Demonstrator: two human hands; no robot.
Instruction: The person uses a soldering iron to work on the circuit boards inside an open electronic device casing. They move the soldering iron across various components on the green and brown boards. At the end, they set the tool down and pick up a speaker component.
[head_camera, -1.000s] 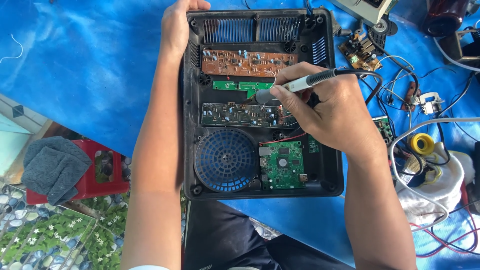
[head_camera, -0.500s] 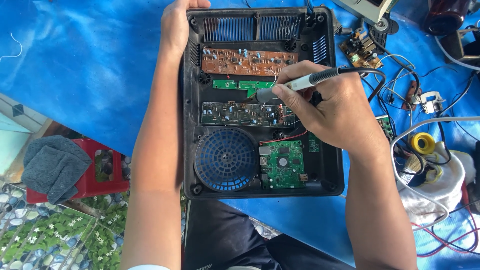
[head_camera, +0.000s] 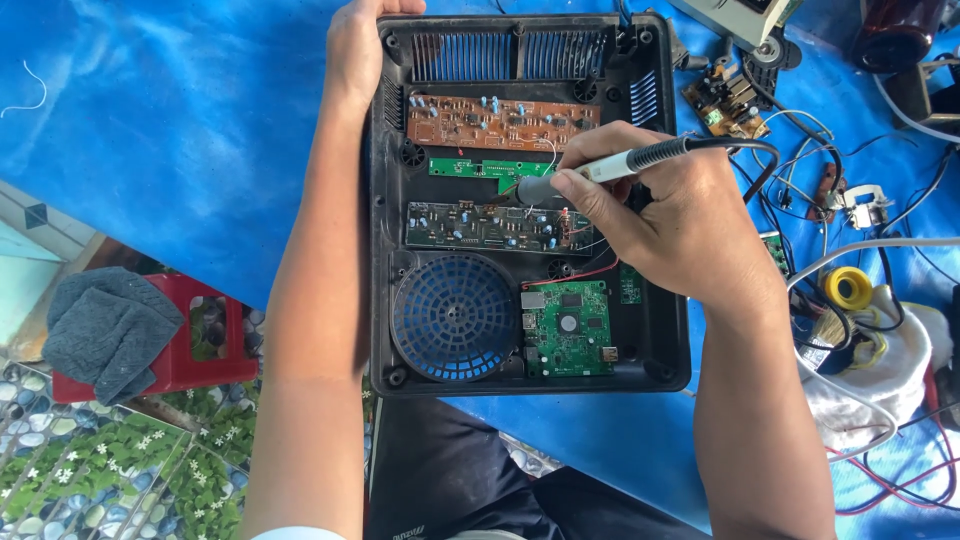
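An open black plastic device case (head_camera: 660, 330) lies on a blue sheet, with a brown circuit board (head_camera: 480, 122), a narrow green board (head_camera: 470, 167), a dark board (head_camera: 470, 228), a blue round fan grille (head_camera: 455, 317) and a green square board (head_camera: 567, 330) inside. My right hand (head_camera: 660, 215) grips a soldering iron (head_camera: 625, 162) like a pen, its tip resting at the narrow green board. My left hand (head_camera: 352, 55) holds the case's top left edge.
Loose circuit boards (head_camera: 725, 100), tangled wires (head_camera: 800, 160) and a yellow solder reel (head_camera: 848, 288) lie to the right on the blue sheet (head_camera: 180, 130). A red stool (head_camera: 205, 350) with a grey cloth (head_camera: 105, 325) stands at the lower left over patterned floor tiles.
My right hand has shifted the soldering iron tip slightly up and left along the green board. My left hand and the case have stayed put.
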